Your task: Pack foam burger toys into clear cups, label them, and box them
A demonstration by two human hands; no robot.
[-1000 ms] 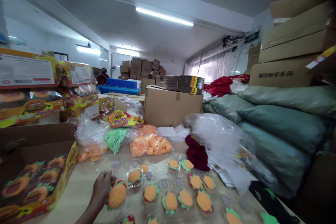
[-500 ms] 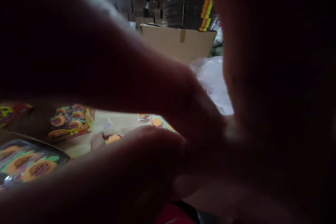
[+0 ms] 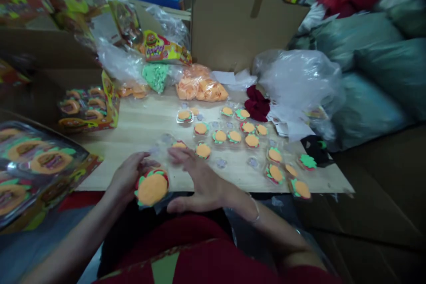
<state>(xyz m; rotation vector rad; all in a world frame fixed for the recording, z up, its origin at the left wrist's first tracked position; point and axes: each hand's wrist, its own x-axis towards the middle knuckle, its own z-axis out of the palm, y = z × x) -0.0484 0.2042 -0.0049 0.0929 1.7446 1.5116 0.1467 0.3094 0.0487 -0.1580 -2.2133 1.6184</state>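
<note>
At the near edge of the table, my left hand (image 3: 127, 176) is closed round the side of a toy burger (image 3: 152, 188) with an orange bun, green frill and red rim. Just right of it, my right hand (image 3: 203, 182) is held over the table edge with thumb and fingers spread, holding nothing. Beyond its fingertips lies another toy burger (image 3: 179, 144), partly covered by them. Farther right are several more toy burgers, such as one toy burger (image 3: 203, 150), in clear plastic cups among small clear pieces.
On the left stand display boxes of packed burgers (image 3: 49, 159) and an open carton (image 3: 88, 111). Bags of orange pieces (image 3: 201, 84) and green pieces (image 3: 155, 76) lie at the back, before a large cardboard box (image 3: 229, 26). Dark red cloth (image 3: 257, 104) and plastic bags (image 3: 299, 75) sit at right.
Large dark fingers that blocked most of the view have gone from before the camera. The view has tilted down, and both my hands and the table now show. The left hand still has the burger.
</note>
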